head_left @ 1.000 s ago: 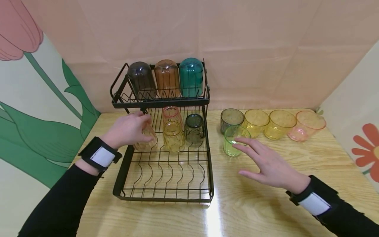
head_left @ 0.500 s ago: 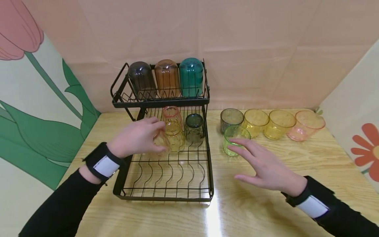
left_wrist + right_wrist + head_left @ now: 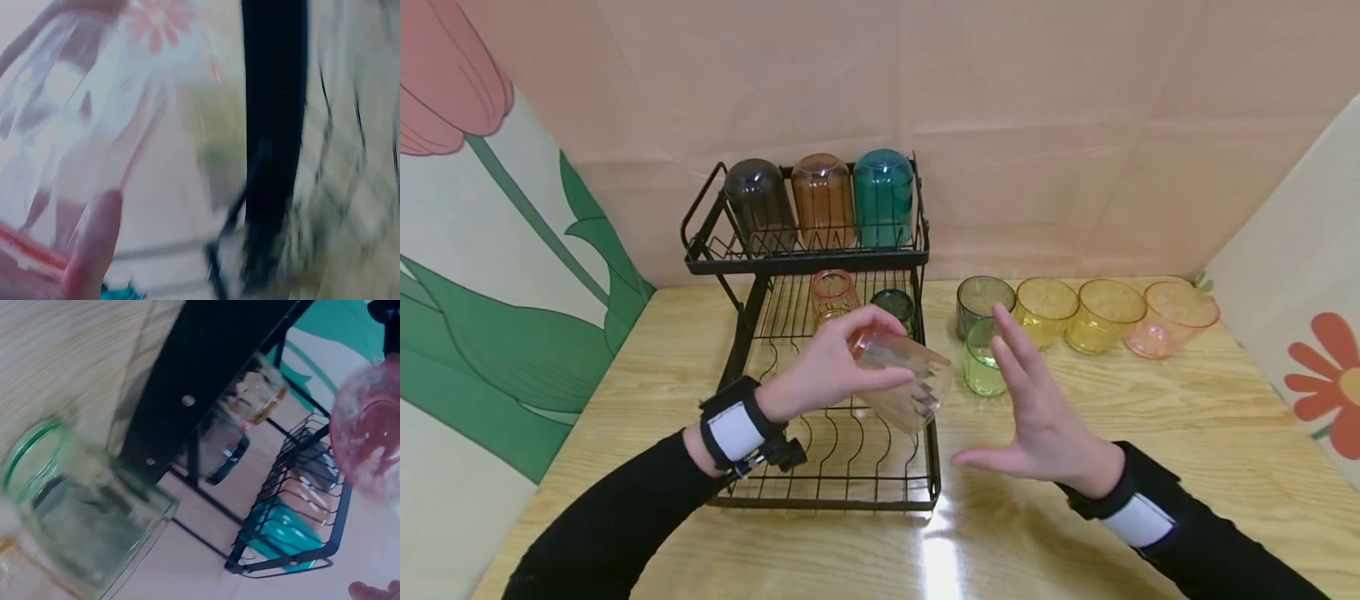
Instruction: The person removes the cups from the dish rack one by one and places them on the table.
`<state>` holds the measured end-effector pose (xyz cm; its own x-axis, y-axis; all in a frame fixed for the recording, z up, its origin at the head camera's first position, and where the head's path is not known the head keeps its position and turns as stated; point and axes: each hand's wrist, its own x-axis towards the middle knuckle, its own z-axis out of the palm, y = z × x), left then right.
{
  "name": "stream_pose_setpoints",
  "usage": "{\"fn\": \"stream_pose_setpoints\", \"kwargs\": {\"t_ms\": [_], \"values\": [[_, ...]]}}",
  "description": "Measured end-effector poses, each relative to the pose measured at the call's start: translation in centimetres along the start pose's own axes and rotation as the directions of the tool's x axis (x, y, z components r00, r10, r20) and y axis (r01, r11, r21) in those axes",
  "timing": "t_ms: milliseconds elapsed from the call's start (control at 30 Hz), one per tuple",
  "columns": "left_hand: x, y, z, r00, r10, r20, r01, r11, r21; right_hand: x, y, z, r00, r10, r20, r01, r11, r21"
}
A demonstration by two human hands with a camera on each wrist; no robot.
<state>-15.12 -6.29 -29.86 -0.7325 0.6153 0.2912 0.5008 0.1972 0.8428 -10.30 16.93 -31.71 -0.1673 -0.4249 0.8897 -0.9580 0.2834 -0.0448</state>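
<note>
A pale pink, faceted glass tumbler [image 3: 910, 387] is tilted in the air over the right side of the black dish rack [image 3: 820, 503]. My left hand [image 3: 827, 367] grips it near its pink rim, its base pointing right and down. In the left wrist view the tumbler [image 3: 69, 137] looms large and blurred. To its right, my right hand [image 3: 1048, 417] is spread, thumb apart from fingers, touching nothing. Behind that hand stands a green glass [image 3: 983, 371]. A pink glass [image 3: 832, 292] and a dark glass [image 3: 895, 307] stay on the lower tier; my left hand mostly hides a yellow one.
Grey [image 3: 760, 200], amber [image 3: 823, 200] and teal [image 3: 883, 196] glasses sit upside down on the upper tier. At the table's back right stand a grey glass [image 3: 976, 302], two yellow glasses [image 3: 1108, 321] and a pink glass [image 3: 1168, 321]. A pink-draped wall [image 3: 1037, 150] rises behind.
My left hand has lifted the pale pink tumbler off the lower tier, carried it right and tipped it sideways. My right hand has moved slightly left and turned its fingers upward.
</note>
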Motion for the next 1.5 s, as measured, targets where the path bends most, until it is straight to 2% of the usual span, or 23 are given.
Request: {"fn": "stream_pose_setpoints", "kwargs": {"t_ms": [33,100,233,333,433,533,633,767,833,867,933,1067,1133,1233,1267,1333,1433,1500], "values": [[0.1,0.0,0.6,1.0,-0.013,-0.021,0.011,0.996,-0.088,0.2,-0.1,0.2,1.0,-0.002,-0.017,0.002,1.0,0.016],[0.2,0.2,1.6,0.998,-0.048,-0.05,0.035,0.97,-0.24,0.5,-0.4,0.6,0.999,0.0,-0.036,0.002,0.999,0.042],[-0.1,0.8,3.3,0.984,-0.163,-0.072,0.11,0.874,-0.474,0.9,-0.9,1.4,0.999,0.014,-0.051,-0.011,0.998,0.063],[-0.4,1.4,4.4,0.968,-0.241,-0.068,0.158,0.799,-0.581,1.1,-1.1,2.0,0.997,0.023,-0.075,-0.018,0.997,0.074],[-0.6,1.7,5.1,0.956,-0.287,-0.061,0.187,0.755,-0.628,1.1,-1.1,2.4,0.992,0.032,-0.119,-0.023,0.996,0.081],[-0.7,1.9,5.6,0.947,-0.316,-0.056,0.206,0.732,-0.649,0.9,-0.9,2.8,0.983,0.035,-0.182,-0.021,0.997,0.079],[-0.8,1.9,5.8,0.948,-0.315,-0.038,0.211,0.714,-0.668,0.9,-0.7,3.1,0.971,0.028,-0.239,-0.014,0.998,0.056],[-0.8,1.8,5.8,0.957,-0.289,-0.01,0.206,0.706,-0.678,1.0,-0.8,3.1,0.962,0.021,-0.272,-0.015,1.0,0.026],[-0.7,1.6,5.7,0.962,-0.273,0.011,0.212,0.721,-0.66,1.1,-0.9,3.0,0.962,0.02,-0.272,-0.014,1.0,0.023],[-0.7,1.5,5.6,0.965,-0.262,0.027,0.217,0.732,-0.645,1.1,-0.9,2.9,0.963,0.021,-0.268,-0.015,1.0,0.026],[-0.7,1.2,5.3,0.969,-0.238,0.062,0.228,0.776,-0.588,1.1,-0.9,2.7,0.967,0.025,-0.255,-0.016,0.999,0.04],[-0.9,0.2,4.5,0.975,-0.183,0.125,0.217,0.897,-0.385,0.1,-0.7,2.0,0.979,0.041,-0.199,-0.025,0.996,0.081],[-1.2,-0.4,3.9,0.975,-0.163,0.148,0.195,0.951,-0.24,-0.7,-0.3,1.7,0.985,0.047,-0.168,-0.031,0.995,0.096],[-1.8,-1.4,2.9,0.969,-0.156,0.191,0.162,0.987,-0.017,-1.8,0.0,1.0,0.991,0.065,-0.119,-0.053,0.994,0.096],[-2.0,-1.7,2.6,0.967,-0.157,0.201,0.146,0.987,0.068,-2.1,0.0,0.7,0.992,0.072,-0.104,-0.062,0.994,0.089],[-2.5,-2.2,1.7,0.963,-0.16,0.217,0.109,0.967,0.23,-2.5,-0.1,-0.1,0.994,0.094,-0.064,-0.09,0.994,0.063],[-3.3,-2.9,0.5,0.963,-0.159,0.217,0.051,0.9,0.432,-3.1,-0.2,-1.5,0.989,0.147,-0.006,-0.147,0.989,-0.003],[-3.7,-3.3,-0.3,0.967,-0.145,0.211,0.015,0.855,0.519,-3.8,-0.1,-2.6,0.982,0.185,0.036,-0.182,0.982,-0.056]]}}
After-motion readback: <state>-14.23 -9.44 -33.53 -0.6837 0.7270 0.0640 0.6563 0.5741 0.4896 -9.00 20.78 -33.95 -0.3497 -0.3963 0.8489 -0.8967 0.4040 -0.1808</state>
